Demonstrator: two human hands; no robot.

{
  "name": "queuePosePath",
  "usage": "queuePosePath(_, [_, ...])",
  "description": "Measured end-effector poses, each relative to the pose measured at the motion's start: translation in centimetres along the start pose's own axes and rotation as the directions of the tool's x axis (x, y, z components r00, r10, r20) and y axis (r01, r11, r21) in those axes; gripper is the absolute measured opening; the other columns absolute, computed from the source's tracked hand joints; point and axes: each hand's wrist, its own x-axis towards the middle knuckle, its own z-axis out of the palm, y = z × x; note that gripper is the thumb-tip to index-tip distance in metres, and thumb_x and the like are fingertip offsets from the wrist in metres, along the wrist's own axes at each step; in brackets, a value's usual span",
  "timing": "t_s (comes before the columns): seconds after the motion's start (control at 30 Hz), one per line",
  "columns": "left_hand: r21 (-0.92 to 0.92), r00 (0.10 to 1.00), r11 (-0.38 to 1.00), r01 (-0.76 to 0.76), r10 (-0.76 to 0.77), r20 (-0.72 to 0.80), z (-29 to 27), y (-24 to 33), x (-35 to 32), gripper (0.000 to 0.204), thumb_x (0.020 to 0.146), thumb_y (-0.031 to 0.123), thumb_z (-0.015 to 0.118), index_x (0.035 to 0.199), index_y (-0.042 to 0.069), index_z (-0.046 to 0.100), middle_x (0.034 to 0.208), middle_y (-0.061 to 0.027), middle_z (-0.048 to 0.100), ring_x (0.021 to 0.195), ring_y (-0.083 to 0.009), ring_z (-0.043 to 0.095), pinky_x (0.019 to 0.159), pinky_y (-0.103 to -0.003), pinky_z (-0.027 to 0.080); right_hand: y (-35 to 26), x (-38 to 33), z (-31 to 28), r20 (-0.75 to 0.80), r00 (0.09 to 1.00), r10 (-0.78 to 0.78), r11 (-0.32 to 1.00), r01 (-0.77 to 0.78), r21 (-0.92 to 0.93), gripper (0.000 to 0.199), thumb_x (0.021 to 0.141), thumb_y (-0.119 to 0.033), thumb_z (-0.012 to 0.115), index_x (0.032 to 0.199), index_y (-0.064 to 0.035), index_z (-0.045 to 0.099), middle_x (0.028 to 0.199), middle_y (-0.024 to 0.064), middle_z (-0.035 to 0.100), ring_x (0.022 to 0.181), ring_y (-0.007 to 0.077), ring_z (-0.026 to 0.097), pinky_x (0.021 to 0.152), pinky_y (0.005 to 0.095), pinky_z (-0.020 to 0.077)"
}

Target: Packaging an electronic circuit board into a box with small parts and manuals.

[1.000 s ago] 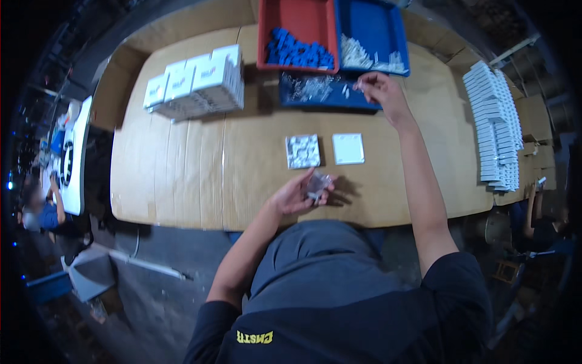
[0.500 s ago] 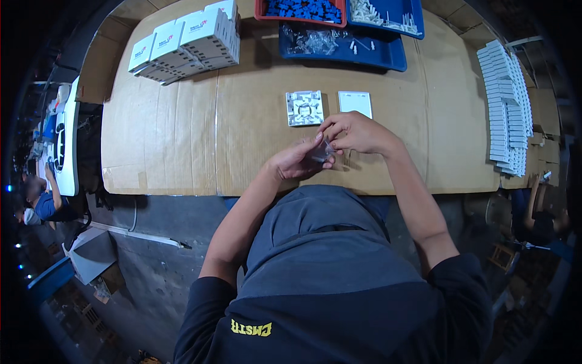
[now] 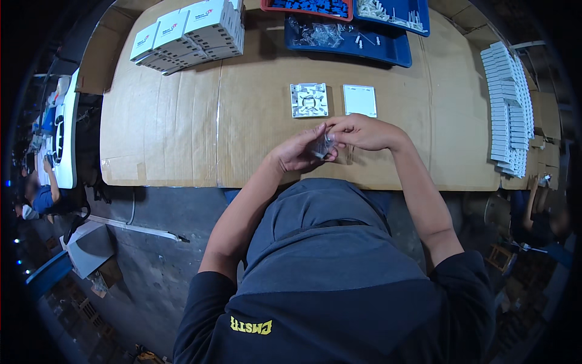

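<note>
A small clear plastic bag (image 3: 322, 147) is held between my two hands, low over the table's near edge. My left hand (image 3: 297, 150) is closed around it from the left, the thumb on top. With bent fingers, my right hand (image 3: 368, 132) pinches the bag's right side. What the bag contains is too small to make out. Just beyond my hands lies an open white square box base (image 3: 309, 101) with a dark ring shape inside. To its right is a flat white square cover (image 3: 360, 100), its lower edge close to my right hand.
Stacked white boxes (image 3: 193, 35) stand at the back left. A red tray (image 3: 306, 6) of blue parts, a blue tray (image 3: 418, 24) of white plugs and another blue tray (image 3: 388, 53) with clear bags sit at the back. White panels (image 3: 508, 112) are piled right. Other people work at both sides.
My right fingers have shifted slightly on the bag, which stays between both hands. The whole view has moved a little; the box base and cover lie as before.
</note>
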Motion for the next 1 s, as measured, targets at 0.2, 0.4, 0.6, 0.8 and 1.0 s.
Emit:
queuePosePath(0.2, [-0.113, 0.999, 0.993, 0.033, -0.035, -0.017, -0.2, 0.1, -0.2, 0.046, 0.108, 0.049, 0.051, 0.119, 0.006, 0.062, 0.103, -0.0162, 0.071, 0.092, -0.0264, 0.073, 0.081, -0.035, 0.062, -1.0, 0.3, 1.2, -0.145, 0.989, -0.032, 0.988, 0.053, 0.144, 0.037, 0.112, -0.033, 0.051, 0.121, 0.0011, 0.062, 0.094, 0.0078, 0.069, 0.081, 0.0131, 0.066, 0.079, 0.0289, 0.0523])
queuePosePath(0.4, [-0.144, 0.995, 0.989, 0.013, -0.027, -0.092, -0.9, -0.4, -0.1, 0.034, 0.105, 0.035, 0.057, 0.121, 0.005, 0.059, 0.096, -0.0173, 0.071, 0.094, -0.0286, 0.073, 0.064, -0.026, 0.061, -1.3, 1.3, 1.6, -0.135, 0.988, 0.074, 0.997, -0.077, -0.02, 0.054, 0.11, -0.042, 0.048, 0.145, 0.0002, 0.053, 0.124, 0.0113, 0.067, 0.107, 0.0181, 0.064, 0.097, 0.0312, 0.0489])
queuePosePath(0.6, [-0.127, 0.998, 0.992, 0.01, -0.017, -0.054, -0.4, -0.4, -0.3, 0.036, 0.101, 0.028, 0.061, 0.128, 0.005, 0.053, 0.102, -0.0164, 0.069, 0.097, -0.0293, 0.072, 0.087, -0.037, 0.061, -1.2, 1.1, 1.7, -0.163, 0.986, 0.045, 0.997, -0.054, -0.05, 0.053, 0.11, -0.042, 0.05, 0.138, 0.0018, 0.06, 0.128, 0.0118, 0.066, 0.113, 0.0207, 0.064, 0.1, 0.033, 0.0485])
queuePosePath(0.8, [-0.085, 1.0, 0.996, -0.026, 0.025, -0.016, 0.0, -0.2, -0.2, 0.039, 0.101, 0.035, 0.06, 0.125, 0.004, 0.056, 0.105, -0.0123, 0.068, 0.099, -0.0269, 0.072, 0.093, -0.039, 0.06, -0.4, 1.3, 2.4, -0.184, 0.973, -0.141, 0.988, 0.126, -0.092, 0.046, 0.109, -0.039, 0.054, 0.105, 0.0059, 0.065, 0.106, 0.0099, 0.068, 0.079, 0.0155, 0.067, 0.076, 0.031, 0.054])
queuePosePath(1.0, [-0.153, 0.999, 0.988, 0.03, -0.037, -0.039, 0.1, 0.2, -0.3, 0.041, 0.096, 0.018, 0.064, 0.132, 0.001, 0.054, 0.113, -0.0172, 0.068, 0.104, -0.0295, 0.072, 0.096, -0.039, 0.06, -1.5, 0.4, 1.3, -0.187, 0.977, -0.099, 0.968, 0.051, -0.246, 0.046, 0.109, -0.038, 0.053, 0.123, 0.0039, 0.066, 0.128, 0.0124, 0.06, 0.115, 0.0241, 0.061, 0.102, 0.034, 0.047])
